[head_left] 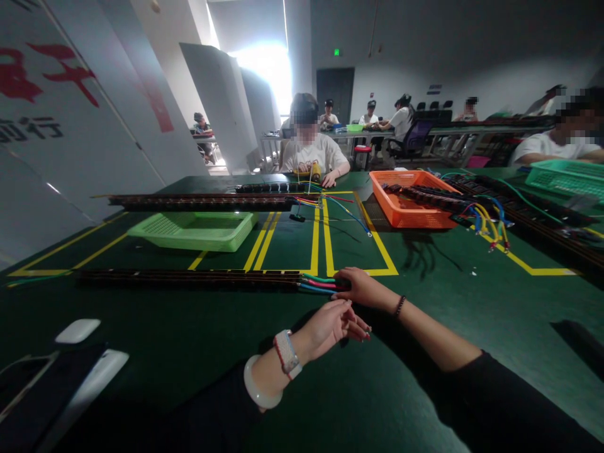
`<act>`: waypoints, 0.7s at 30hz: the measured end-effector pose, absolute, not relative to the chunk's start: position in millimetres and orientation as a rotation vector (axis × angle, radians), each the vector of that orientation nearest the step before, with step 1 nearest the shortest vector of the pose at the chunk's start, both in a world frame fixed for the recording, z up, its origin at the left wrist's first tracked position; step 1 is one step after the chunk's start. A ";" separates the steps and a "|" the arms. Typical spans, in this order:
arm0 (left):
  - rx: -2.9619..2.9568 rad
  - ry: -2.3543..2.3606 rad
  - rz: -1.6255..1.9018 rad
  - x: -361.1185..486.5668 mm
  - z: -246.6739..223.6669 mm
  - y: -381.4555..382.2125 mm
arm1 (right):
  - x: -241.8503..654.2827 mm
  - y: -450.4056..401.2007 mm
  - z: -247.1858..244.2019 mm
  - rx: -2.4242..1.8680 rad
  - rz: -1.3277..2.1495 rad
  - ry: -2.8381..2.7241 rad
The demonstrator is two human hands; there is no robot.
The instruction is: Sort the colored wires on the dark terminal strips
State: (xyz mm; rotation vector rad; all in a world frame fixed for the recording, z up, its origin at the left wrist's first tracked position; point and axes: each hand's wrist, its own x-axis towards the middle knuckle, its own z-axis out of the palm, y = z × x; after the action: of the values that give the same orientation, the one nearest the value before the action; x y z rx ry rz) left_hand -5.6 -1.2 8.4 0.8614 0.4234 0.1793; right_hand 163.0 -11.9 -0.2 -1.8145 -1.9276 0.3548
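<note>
A long black wiring strip (189, 280) lies across the table in front of me. Green, red and blue wires (321, 285) come out of its right end. My right hand (363, 289), with a dark bead bracelet on the wrist, is closed round the ends of these wires, which its fingers hide. Just below and left of it, my left hand (330, 327) is turned palm up. Its fingers are loosely bent and apart, with nothing seen in them. That wrist carries a watch (287, 353) and a pale bangle (260, 384).
A green basket (240, 233) sits beyond the strip, partly under another wiring strip (202, 202). To the right, an orange basket (401, 217) holds strips with dangling wires. A phone (47, 396) and a white case (78, 330) lie left. A co-worker (314, 154) sits opposite.
</note>
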 end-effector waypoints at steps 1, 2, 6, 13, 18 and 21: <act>0.862 0.422 0.179 -5.7 8.5 -1.2 | 161.9 -12.0 0.8 -1.817 0.392 -1.900; 0.862 0.420 0.179 -5.8 8.3 -1.0 | 160.8 -12.2 1.8 -1.823 0.413 -1.880; 0.863 0.409 0.162 -5.4 5.1 0.7 | 157.7 -13.6 2.7 -1.831 0.380 -1.893; 0.860 0.410 0.165 -5.6 2.0 1.1 | 149.5 -3.4 2.3 -1.914 0.305 -1.961; 0.846 0.386 0.145 -7.2 1.5 0.5 | 129.5 12.0 18.7 -1.999 0.345 -2.059; 0.810 0.357 0.144 -7.4 0.8 0.7 | 122.0 13.7 31.7 -2.036 0.289 -2.076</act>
State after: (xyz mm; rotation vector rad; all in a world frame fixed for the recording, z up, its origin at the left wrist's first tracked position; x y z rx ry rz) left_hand -7.4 0.7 0.8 0.8097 0.3573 0.1444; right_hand 122.0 13.7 31.7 -2.0360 -2.0755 0.2891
